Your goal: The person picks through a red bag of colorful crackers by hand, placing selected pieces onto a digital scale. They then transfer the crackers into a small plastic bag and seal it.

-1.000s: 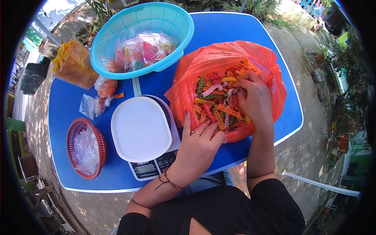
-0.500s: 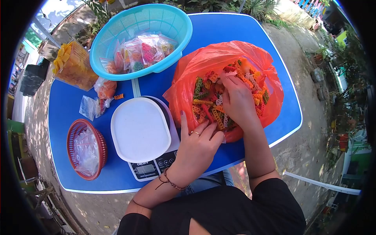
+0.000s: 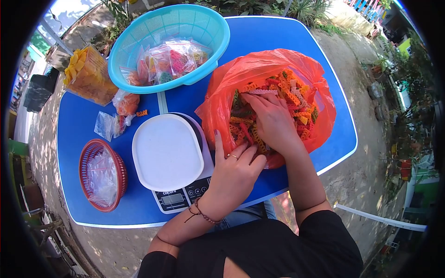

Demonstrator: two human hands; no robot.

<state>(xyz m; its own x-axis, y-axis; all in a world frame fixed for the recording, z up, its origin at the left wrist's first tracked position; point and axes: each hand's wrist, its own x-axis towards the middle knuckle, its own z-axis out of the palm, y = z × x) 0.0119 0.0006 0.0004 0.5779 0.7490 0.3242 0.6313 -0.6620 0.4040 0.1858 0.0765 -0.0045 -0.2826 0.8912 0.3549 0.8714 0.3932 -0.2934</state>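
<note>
A large orange plastic bag lies with its mouth wide, filled with multicoloured spiral and wheel-shaped snack pieces. Inside it, my right hand is palm down on the pieces, fingers stretched to the left beside a pink piece. What lies under that palm is hidden. At the bag's near rim, my left hand holds the plastic, its fingers curled over the edge and the index finger pointing up; the thumb is hidden. Just left of it sits a kitchen scale carrying a white tray.
A turquoise basket with several filled zip bags stands at the back. Left of it are a container of yellow chips and small plastic bags. A red basket holds clear bags. All rest on a blue table.
My right hand has moved left and slightly nearer within the orange bag, its fingers turning to point leftward. My left hand stays at the rim.
</note>
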